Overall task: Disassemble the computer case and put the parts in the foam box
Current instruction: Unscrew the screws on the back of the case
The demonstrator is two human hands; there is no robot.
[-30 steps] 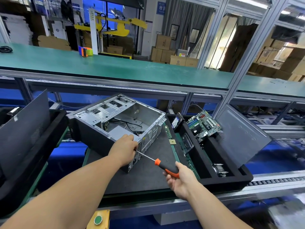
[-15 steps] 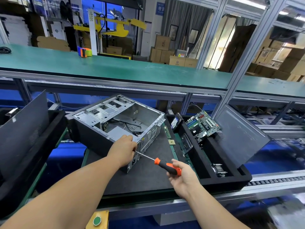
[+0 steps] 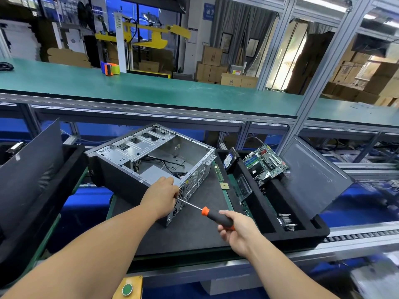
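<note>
An open black and silver computer case [image 3: 151, 156] lies on a dark mat [image 3: 194, 229]. My left hand [image 3: 160, 196] rests on its near rear corner, fingers curled over the top edge. My right hand [image 3: 239, 234] grips the handle of an orange and black screwdriver [image 3: 216, 217]. The metal shaft runs up-left to the case's rear panel beside my left hand. To the right stands the black foam box [image 3: 302, 234]. It holds a green motherboard [image 3: 265, 164], a hard drive [image 3: 228, 159] and a small metal part [image 3: 286, 221].
A grey side panel [image 3: 313, 178] leans against the foam box on the right. Another foam box with a dark panel [image 3: 28, 169] stands at the left. A memory stick [image 3: 218, 172] and a chip [image 3: 224, 186] lie on the mat. A green conveyor table [image 3: 151, 91] runs behind.
My right hand has shifted slightly on the screwdriver handle, as if turning it. The tip stays at the case's rear panel and my left hand keeps its place.
</note>
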